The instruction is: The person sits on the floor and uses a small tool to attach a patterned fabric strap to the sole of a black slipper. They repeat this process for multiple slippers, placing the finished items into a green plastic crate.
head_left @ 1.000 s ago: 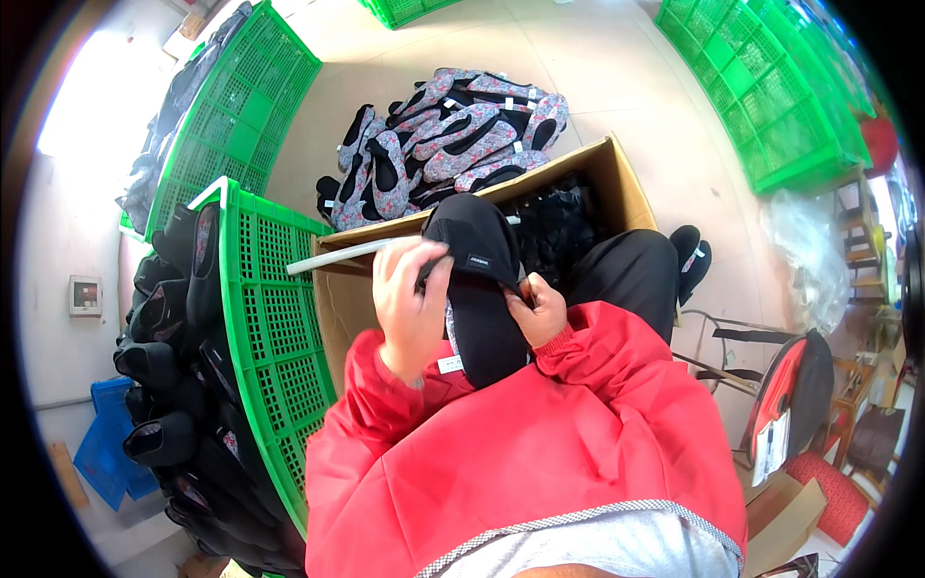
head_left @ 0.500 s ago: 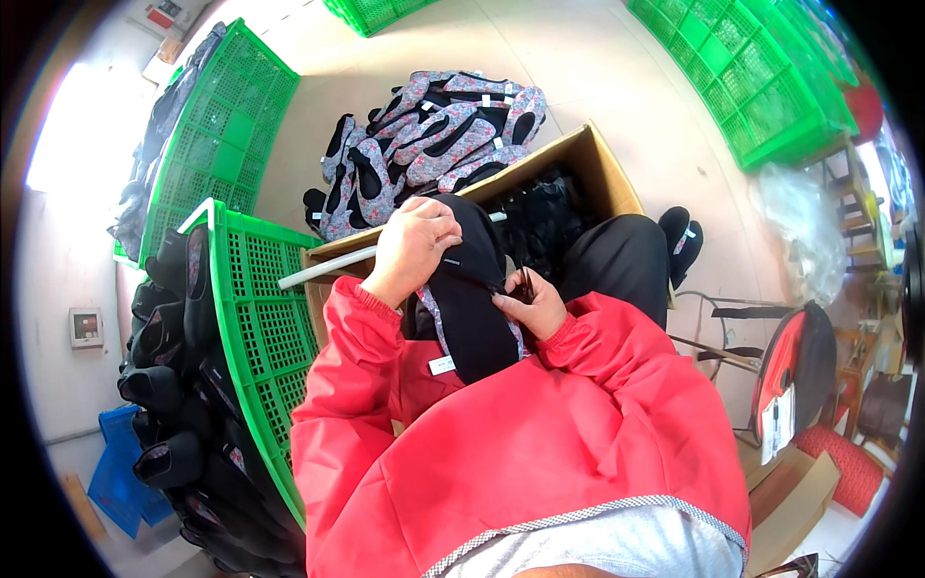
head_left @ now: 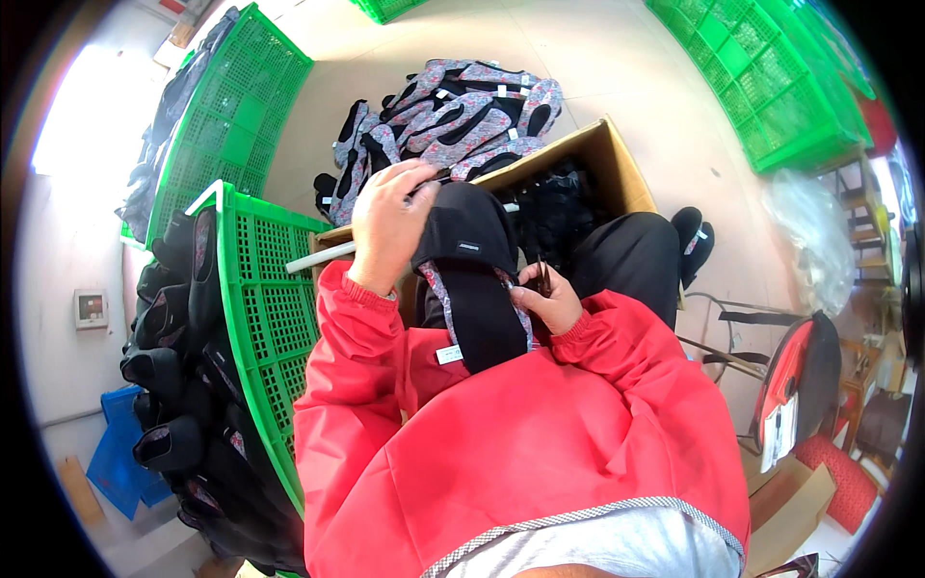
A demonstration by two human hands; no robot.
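Observation:
A black cloth slipper (head_left: pixel 491 313) lies across my lap, its flower-patterned lining showing along the edges and a white tag at its near end. The rounded far end carries a small dark label. Beside that end, my left hand (head_left: pixel 390 222) is raised with its fingers bent and apart, holding nothing that I can see. My right hand (head_left: pixel 551 301) pinches the slipper's right edge. Dark thread snips (head_left: pixel 543 279) stick up from the same hand, points away from me.
An open cardboard box (head_left: pixel 626 169) with black items stands before my knees. Beyond it lies a heap of flower-patterned slippers (head_left: pixel 462 120). Black slippers (head_left: pixel 169 376) hang by a green crate (head_left: pixel 270 299) at left; a pale rod (head_left: pixel 318 257) crosses its corner. Another green crate (head_left: pixel 756 82) stands far right.
My left hand has let go of the slipper's far end and moved up and left. That end now shows its label squarely. My right hand stays at the edge.

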